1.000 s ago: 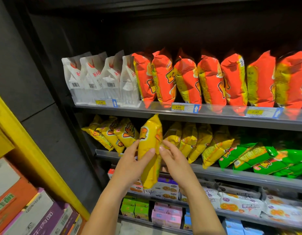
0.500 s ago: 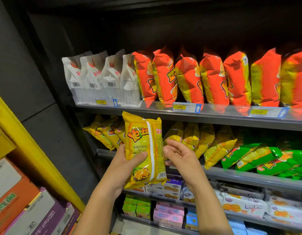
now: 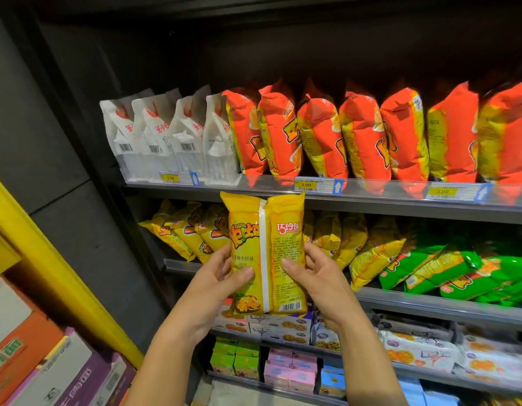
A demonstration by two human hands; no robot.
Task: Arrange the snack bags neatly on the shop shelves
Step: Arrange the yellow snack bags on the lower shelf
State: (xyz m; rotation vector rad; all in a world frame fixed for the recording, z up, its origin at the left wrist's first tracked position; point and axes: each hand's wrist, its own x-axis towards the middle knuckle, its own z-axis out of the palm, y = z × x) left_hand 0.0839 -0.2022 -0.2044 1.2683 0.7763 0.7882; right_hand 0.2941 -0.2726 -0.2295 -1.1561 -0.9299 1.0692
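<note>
I hold a yellow snack bag (image 3: 264,253) upright in front of the second shelf (image 3: 415,303), its back seam facing me. My left hand (image 3: 221,276) grips its left edge and my right hand (image 3: 315,273) grips its right edge. Behind it, more yellow bags (image 3: 180,230) lean in a row on the second shelf, with further yellow bags (image 3: 368,253) to the right and green bags (image 3: 459,271) beyond. The top shelf (image 3: 371,197) carries white bags (image 3: 154,136) at left and orange bags (image 3: 362,136) standing in a row.
Lower shelves hold cookie boxes (image 3: 271,326), small green and pink cartons (image 3: 262,364) and flat white packets (image 3: 423,350). A yellow post (image 3: 57,271) slants at left beside stacked cardboard boxes (image 3: 34,364). A dark wall panel closes the shelves' left side.
The yellow bag has turned from edge-on to flat, back side facing me, and risen a little. My right hand, off the bag half a second ago, now grips its right edge.
</note>
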